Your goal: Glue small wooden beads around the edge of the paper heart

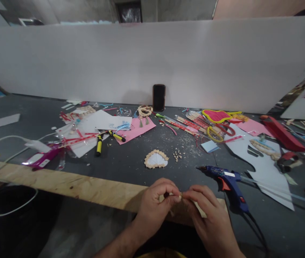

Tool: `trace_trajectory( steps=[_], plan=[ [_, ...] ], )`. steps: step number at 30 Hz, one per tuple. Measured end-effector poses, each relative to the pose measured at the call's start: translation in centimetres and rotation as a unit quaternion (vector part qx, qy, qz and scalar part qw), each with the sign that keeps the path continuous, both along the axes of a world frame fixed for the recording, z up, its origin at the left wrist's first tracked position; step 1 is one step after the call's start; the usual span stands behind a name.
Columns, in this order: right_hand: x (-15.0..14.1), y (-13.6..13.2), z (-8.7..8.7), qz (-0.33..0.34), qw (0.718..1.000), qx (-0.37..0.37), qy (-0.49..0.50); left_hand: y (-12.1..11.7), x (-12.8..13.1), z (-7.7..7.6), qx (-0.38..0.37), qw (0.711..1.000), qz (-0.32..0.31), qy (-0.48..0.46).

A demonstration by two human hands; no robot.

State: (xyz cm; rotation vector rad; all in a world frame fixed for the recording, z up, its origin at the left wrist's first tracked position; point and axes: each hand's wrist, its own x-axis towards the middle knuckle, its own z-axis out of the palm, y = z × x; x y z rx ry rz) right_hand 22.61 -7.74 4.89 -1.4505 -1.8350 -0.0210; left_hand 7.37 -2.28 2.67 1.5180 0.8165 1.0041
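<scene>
Just past the table's near edge, my left hand [159,202] and my right hand [207,209] meet at their fingertips. Both are closed in a pinch on a small beige piece [181,196], mostly covered by the fingers. Beyond them lies a white paper shape [156,159], bordered by similar beige bits. Several loose beige bits [177,154] are scattered to its right. A blue glue gun [226,179] rests on its side to the right of my right hand, its nozzle pointing left, with a long clear glue stick in its back.
A phone [159,97] leans upright against the white partition [152,61]. On the left are a purple glue gun [43,157], yellow-black pliers [99,144] and white papers [88,123]. Wooden sticks [187,125], pink card [141,127] and a cut white sheet [238,147] lie farther back.
</scene>
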Motion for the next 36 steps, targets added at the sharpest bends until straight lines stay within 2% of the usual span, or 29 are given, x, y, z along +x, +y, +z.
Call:
trace_trajectory(
  steps=[4,7,10,13,18,26,36],
  plan=[
    [0.06,-0.11,-0.15,0.003,1.0,0.001,0.011,-0.04,0.01,0.06,0.002,1.0,-0.005,-0.003],
    [0.16,-0.17,-0.14,0.002,1.0,0.002,0.017,-0.11,0.0,0.05,-0.025,1.0,0.0,-0.009],
    [0.2,-0.19,-0.08,-0.007,0.999,-0.002,0.035,-0.23,0.01,-0.05,-0.113,0.993,-0.008,-0.022],
    [0.16,-0.2,-0.12,-0.012,0.998,-0.008,0.056,-0.31,0.12,-0.16,-0.217,0.973,-0.033,-0.074],
    [0.13,-0.23,-0.27,0.007,0.997,-0.011,0.075,-0.32,0.43,-0.11,-0.284,0.949,-0.042,-0.133],
    [0.46,-0.43,-0.27,0.019,0.998,-0.008,0.055,-0.2,0.08,0.21,-0.283,0.945,-0.081,-0.142],
    [0.4,-0.57,-0.12,0.027,0.999,0.008,0.023,-0.14,0.13,0.2,-0.294,0.948,-0.063,-0.1]
  ],
)
